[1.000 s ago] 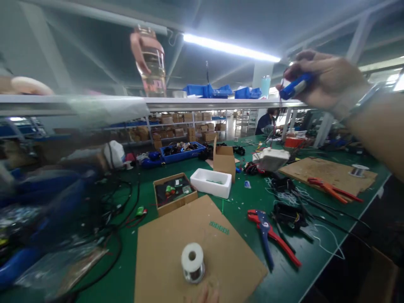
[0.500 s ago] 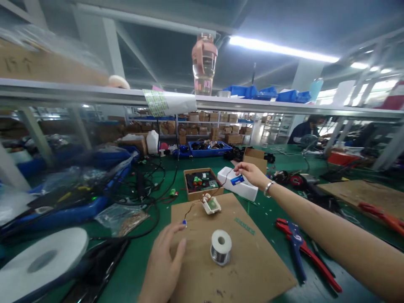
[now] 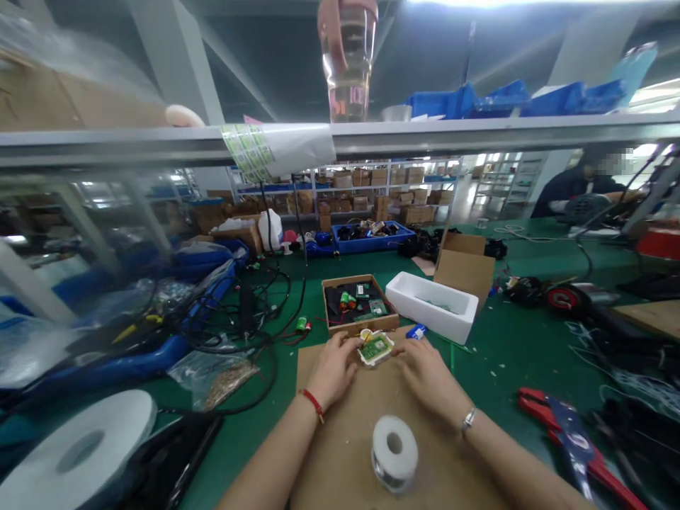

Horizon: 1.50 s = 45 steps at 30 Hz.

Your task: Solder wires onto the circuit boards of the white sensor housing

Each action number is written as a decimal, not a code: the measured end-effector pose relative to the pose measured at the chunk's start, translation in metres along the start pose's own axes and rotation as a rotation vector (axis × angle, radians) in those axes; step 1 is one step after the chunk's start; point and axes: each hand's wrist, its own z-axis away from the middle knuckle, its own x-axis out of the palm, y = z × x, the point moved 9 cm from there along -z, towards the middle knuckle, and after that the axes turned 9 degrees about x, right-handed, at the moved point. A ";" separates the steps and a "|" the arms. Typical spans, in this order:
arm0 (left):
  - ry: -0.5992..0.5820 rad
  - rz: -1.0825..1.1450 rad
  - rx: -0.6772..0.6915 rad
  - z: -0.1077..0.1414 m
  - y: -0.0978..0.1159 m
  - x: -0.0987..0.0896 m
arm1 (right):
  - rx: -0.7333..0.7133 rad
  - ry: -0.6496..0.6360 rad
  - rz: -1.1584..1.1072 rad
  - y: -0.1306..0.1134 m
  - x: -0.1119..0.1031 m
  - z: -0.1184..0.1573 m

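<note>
A white housing with a green circuit board [image 3: 376, 347] lies at the far edge of the brown cardboard sheet [image 3: 340, 453]. My left hand [image 3: 336, 365] is at its left side, fingers bent against the rim, with a red band at the wrist. On the other side my right hand [image 3: 425, 368] has its fingers apart, fingertips at or near the housing's right edge. A blue cylinder [image 3: 416, 331] lies just beyond my right hand. Nearer to me stands a spool of wire [image 3: 394, 453].
Behind the housing is a cardboard tray [image 3: 361, 327] of boards, beside a white foam box [image 3: 431, 304]. Red-and-blue pliers [image 3: 576, 443] lie at the right. Black cables and a large white reel [image 3: 79, 453] are at the left. A shelf [image 3: 425, 134] crosses above.
My right hand has let go of the blue cylinder and come down to the housing. My left hand has moved forward to the housing. The view has shifted.
</note>
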 end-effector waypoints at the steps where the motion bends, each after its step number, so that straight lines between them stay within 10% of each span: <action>1: -0.013 0.004 0.003 -0.003 -0.002 0.005 | -0.001 -0.007 0.000 -0.001 0.005 0.004; 17: 0.050 0.721 -0.114 -0.009 0.018 0.023 | 0.230 -0.168 -0.269 0.011 0.009 0.018; 27: -0.089 0.843 0.010 -0.001 0.086 0.004 | 0.276 -0.151 -0.724 0.005 0.011 0.020; 35: 0.445 0.496 -0.111 0.007 0.052 -0.049 | 0.414 -0.147 -1.315 0.005 0.032 0.023; 45: 0.058 0.465 0.115 -0.006 0.094 -0.024 | 0.585 -0.287 -1.747 0.005 0.044 0.030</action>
